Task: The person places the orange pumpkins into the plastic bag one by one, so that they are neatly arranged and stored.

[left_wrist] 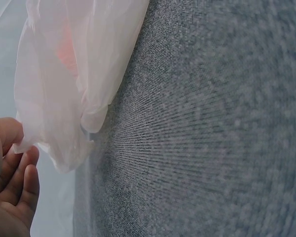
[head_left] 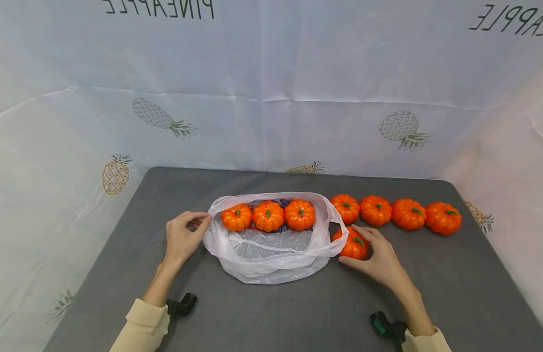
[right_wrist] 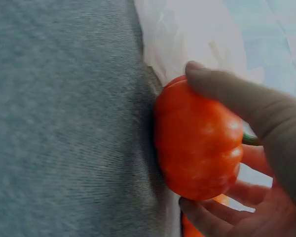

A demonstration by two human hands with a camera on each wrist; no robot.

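Observation:
A white plastic bag (head_left: 267, 271) lies on the table with its mouth spread wide, and three small orange pumpkins (head_left: 268, 216) sit in a row inside it. At the bag's left rim my left hand (head_left: 182, 238) pinches the plastic between thumb and forefinger; the left wrist view shows this pinch on the thin film (left_wrist: 49, 108). My right hand (head_left: 382, 256) grips another orange pumpkin (right_wrist: 200, 143) with a green stem, thumb on one side and fingers on the other. That pumpkin is beside the bag's right handle, which partly covers it in the head view.
Several more orange pumpkins (head_left: 409, 214) stand in a row to the right of the bag, the nearest one (head_left: 345, 208) close against its rim. Grey cloth covers the table (head_left: 271, 318). Behind hangs a white curtain (head_left: 262, 132) printed with pineapples.

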